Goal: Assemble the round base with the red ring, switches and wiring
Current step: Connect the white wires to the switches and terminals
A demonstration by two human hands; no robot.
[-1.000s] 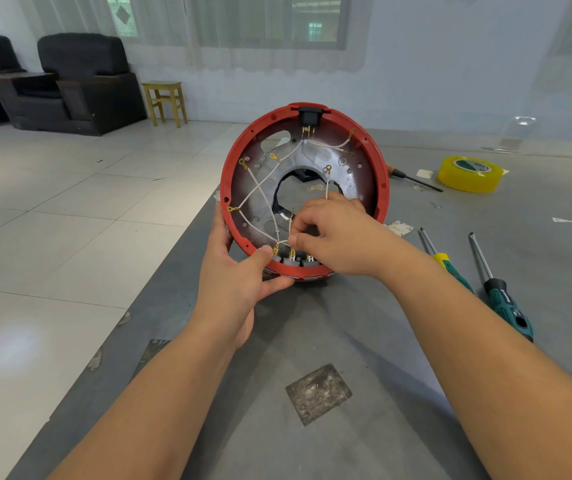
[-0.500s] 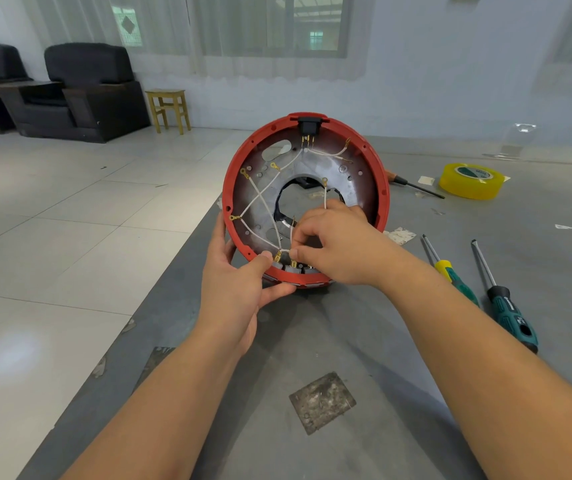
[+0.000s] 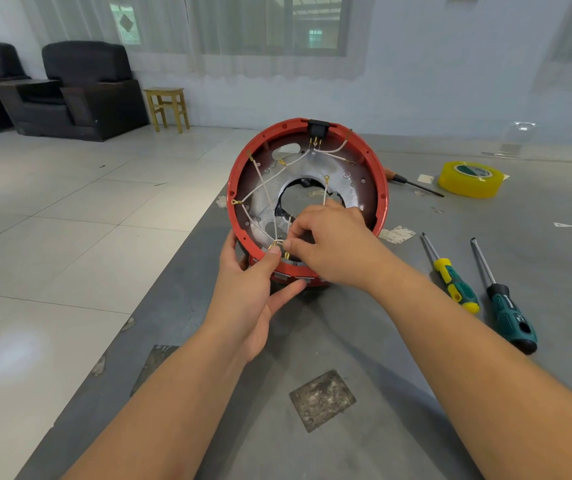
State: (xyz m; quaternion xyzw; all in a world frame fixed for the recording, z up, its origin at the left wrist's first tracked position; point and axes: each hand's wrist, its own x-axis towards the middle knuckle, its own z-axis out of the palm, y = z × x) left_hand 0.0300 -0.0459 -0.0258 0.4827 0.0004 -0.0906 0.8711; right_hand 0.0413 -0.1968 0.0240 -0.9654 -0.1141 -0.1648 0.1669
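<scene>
- Premises: a makeshift workshop set up in a plain, sparsely furnished room.
- Landmark: grey, scuffed flat worktable (image 3: 347,341), bearing hand tools.
- On it, right side: two green-handled screwdrivers (image 3: 478,289); beyond them, a yellow tape roll (image 3: 470,179).
- Left of it: white tiled floor (image 3: 70,220).
- Beyond it, far left: black armchairs (image 3: 87,91), small yellow wooden stool (image 3: 168,107), curtained window (image 3: 277,32).

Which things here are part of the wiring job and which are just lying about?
In use:
round base with red plastic ring
thin white wires
left hand, gripping the ring
right hand, pinching a wire

Lying about:
yellow tape roll
yellow-and-green-handled screwdriver
dark-green-handled screwdriver
</scene>
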